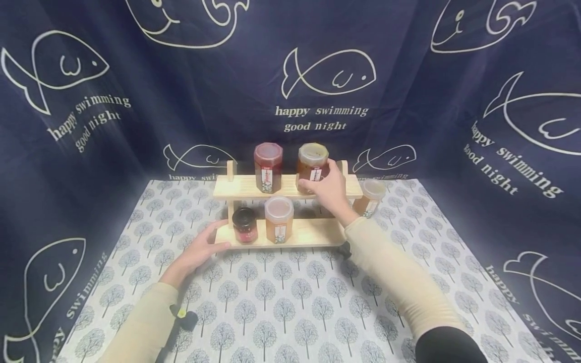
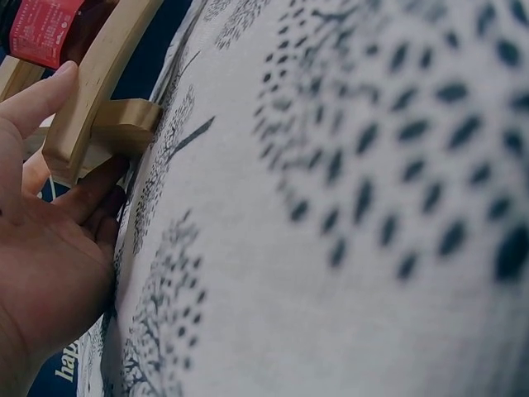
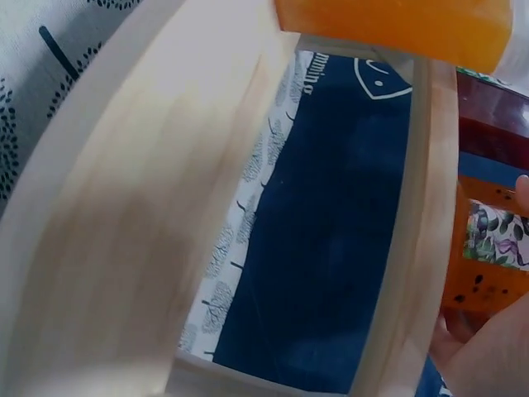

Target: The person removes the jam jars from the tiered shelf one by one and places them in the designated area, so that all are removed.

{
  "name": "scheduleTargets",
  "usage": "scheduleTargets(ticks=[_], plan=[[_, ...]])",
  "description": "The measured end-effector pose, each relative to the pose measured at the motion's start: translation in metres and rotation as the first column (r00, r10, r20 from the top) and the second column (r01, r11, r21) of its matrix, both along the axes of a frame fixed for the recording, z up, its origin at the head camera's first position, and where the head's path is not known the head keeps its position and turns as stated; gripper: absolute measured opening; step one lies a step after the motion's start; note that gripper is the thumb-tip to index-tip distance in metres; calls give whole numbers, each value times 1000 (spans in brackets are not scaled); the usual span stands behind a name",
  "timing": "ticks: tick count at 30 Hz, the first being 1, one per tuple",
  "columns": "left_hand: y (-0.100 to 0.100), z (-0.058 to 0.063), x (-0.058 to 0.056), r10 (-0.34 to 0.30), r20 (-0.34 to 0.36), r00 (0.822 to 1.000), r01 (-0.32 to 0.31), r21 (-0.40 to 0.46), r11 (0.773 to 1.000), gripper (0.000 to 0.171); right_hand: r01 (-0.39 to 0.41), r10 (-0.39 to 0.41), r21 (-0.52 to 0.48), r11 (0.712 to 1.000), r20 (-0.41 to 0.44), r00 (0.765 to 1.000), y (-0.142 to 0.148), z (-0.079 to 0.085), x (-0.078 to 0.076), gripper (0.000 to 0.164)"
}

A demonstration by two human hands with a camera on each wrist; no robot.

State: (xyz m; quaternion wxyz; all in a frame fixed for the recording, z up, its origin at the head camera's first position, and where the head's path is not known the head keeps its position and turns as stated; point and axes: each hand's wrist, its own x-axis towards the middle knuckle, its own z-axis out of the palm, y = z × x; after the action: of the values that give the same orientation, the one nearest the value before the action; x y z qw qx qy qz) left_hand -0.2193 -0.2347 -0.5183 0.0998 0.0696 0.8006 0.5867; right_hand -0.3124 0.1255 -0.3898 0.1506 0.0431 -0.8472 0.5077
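Note:
A two-tier wooden rack (image 1: 290,187) stands on the table. My right hand (image 1: 333,189) holds an amber jar (image 1: 313,157) with a pale lid at the right of the upper tier, thumb and fingers on its sides. In the right wrist view the amber jar (image 3: 483,285) shows dark specks and a flowered label. At the rack's lower left end, my left hand (image 1: 199,249) grips the board; in the left wrist view the thumb is on top and the fingers (image 2: 91,194) reach underneath. A small black-lidded jar (image 1: 245,224) stands near that hand.
A dark red jar (image 1: 268,169) is at the left of the upper tier. On the lower tier stands an orange jar (image 1: 279,219). Another jar (image 1: 372,194) sits on the tree-patterned cloth (image 1: 281,302) behind the rack's right end. A navy curtain (image 1: 254,91) hangs behind.

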Motion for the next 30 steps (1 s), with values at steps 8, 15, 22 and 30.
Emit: scheduleTargets(ticks=[8,15,22,30], plan=[[2,0,-2,0,-7,1000,-1,-8,1000,79,52,-51,8,999,-51,997,18,18,10,85],[2,2,0,-7,-1,1000,7,-15,1000,80,78,-77,21,997,-44,996,45,27,22,84],[3,5,2,-4,-3,1000,4,-28,1000,81,104,-100,77,992,-53,994,68,34,33,84],[2,5,3,11,14,1000,-10,-43,999,81,134,-131,98,986,-40,991,91,38,43,85]])
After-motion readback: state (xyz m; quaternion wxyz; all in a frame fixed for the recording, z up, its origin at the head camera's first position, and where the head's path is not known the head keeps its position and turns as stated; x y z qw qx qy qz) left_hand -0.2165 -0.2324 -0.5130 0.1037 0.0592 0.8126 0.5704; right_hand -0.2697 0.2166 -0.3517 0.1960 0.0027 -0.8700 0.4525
